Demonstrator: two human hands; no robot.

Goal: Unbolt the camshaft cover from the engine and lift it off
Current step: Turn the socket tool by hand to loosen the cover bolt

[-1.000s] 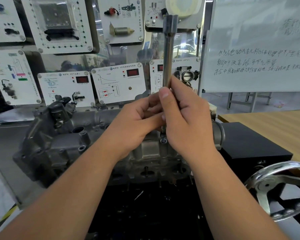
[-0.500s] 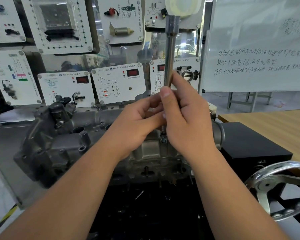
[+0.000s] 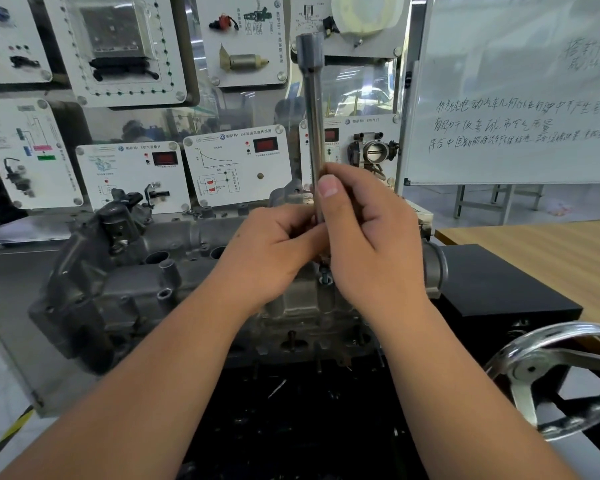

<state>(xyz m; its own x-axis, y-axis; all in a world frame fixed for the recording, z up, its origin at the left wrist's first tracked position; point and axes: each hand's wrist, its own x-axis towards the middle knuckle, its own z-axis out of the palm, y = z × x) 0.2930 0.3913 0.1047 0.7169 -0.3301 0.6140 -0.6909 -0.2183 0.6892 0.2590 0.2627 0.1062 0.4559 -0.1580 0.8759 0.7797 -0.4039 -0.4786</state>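
Head view — upright extension bar (image 3: 314, 126) between both hands' fingers (image 3: 329, 188).

We cannot see the lower end of the long steel socket extension bar (image 3: 314, 133): both hands (image 3: 329, 244) cover it, so where it meets the small dark bolt (image 3: 324, 273) is hidden. Our forearms hide much of the grey cast-metal camshaft cover (image 3: 142, 282). The chrome spoked handwheel (image 3: 555, 379) and the handwritten whiteboard (image 3: 520, 109) are cut off at the right edge; its writing is too faint to read.
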